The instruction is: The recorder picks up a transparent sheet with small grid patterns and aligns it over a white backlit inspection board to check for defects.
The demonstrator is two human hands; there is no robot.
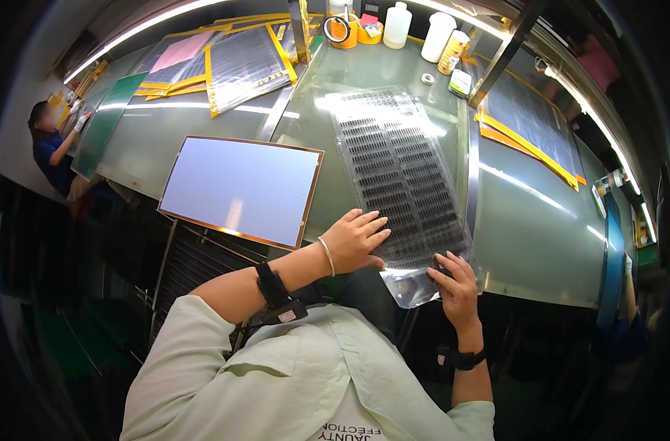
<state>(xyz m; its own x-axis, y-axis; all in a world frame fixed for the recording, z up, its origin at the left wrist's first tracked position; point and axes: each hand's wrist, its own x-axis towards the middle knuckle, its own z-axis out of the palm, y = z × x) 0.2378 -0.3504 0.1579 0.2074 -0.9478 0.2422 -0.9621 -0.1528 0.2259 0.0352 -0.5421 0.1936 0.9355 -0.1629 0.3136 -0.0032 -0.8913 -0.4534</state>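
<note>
Two hands [353, 241] touch the patterned sheet [405, 176], left spread, right [460, 288] unclear in grip, framed panel [239, 189] beside, bottles [397, 26] beyond.

A long, glossy grey-green worktable [533, 253] stretched across the room, with grey metal posts [507, 55] standing along it. Bright white tube lights [471, 20] glowed above, streaking its surface with reflections; a plain pale wall [15, 140] rose at far left.
</note>
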